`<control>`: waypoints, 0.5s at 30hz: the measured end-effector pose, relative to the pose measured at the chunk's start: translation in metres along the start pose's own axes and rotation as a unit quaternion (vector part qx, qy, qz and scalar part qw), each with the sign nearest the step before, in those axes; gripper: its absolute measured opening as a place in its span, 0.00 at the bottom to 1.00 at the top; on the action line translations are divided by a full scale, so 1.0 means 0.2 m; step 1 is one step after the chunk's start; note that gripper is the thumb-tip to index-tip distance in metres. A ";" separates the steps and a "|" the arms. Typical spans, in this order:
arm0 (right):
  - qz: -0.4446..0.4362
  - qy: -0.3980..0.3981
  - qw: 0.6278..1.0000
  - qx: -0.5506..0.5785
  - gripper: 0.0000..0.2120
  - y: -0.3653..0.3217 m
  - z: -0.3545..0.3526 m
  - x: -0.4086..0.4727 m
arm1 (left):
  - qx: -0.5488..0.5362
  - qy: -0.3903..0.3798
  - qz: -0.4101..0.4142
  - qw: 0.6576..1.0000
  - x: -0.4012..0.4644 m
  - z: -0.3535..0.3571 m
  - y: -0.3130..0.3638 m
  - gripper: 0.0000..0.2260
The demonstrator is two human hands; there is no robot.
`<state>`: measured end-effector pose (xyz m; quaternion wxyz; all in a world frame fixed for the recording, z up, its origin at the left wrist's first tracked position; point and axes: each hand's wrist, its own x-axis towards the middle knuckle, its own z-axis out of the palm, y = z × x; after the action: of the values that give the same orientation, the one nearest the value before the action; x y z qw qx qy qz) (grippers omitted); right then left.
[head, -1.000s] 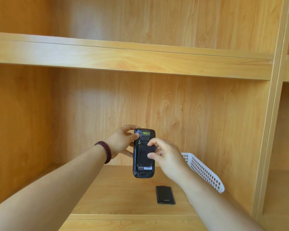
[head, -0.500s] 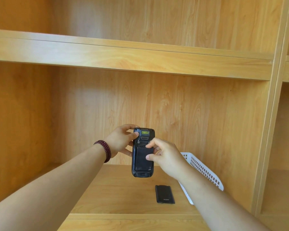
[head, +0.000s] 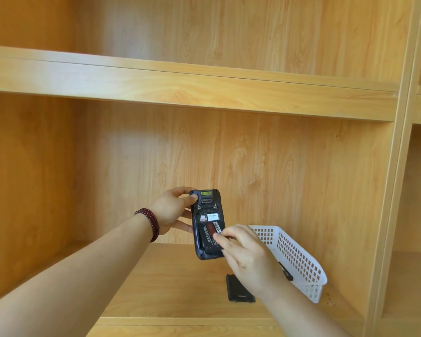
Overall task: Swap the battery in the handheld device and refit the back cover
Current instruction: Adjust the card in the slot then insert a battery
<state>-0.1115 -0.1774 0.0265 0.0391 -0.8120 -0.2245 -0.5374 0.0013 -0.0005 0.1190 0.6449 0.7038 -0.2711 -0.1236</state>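
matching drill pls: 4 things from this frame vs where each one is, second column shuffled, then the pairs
Things:
1. handheld device
2. battery
3. black flat piece
4. white basket

Places:
A. lying flat on the shelf board, below the right hand
B. gripped at its top by the left hand, back facing the camera
C. standing on the shelf, right of the device
D. in the open back of the device, under the right hand's fingertips

Pairs: 1-B, 2-D, 3-A, 4-C

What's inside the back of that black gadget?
The handheld device is open at the back, held by the left hand. Inside lies a black battery with red and white labels, which the right hand pinches. What's beneath the battery is hidden.
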 end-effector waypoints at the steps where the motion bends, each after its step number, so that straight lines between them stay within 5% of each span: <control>1: -0.009 -0.010 1.000 -0.010 0.12 0.00 0.01 -0.02 | 0.000 0.002 -0.002 1.000 0.00 0.00 0.00 0.10; 15: 0.124 -0.047 0.991 0.031 0.15 -0.05 0.04 0.03 | 0.020 0.002 0.022 1.000 0.00 0.00 0.04 0.10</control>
<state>-0.1063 -0.1645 0.0273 0.1199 -0.8564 -0.1406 -0.4821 -0.0009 0.0002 0.1260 0.6341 0.7103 -0.2879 -0.1027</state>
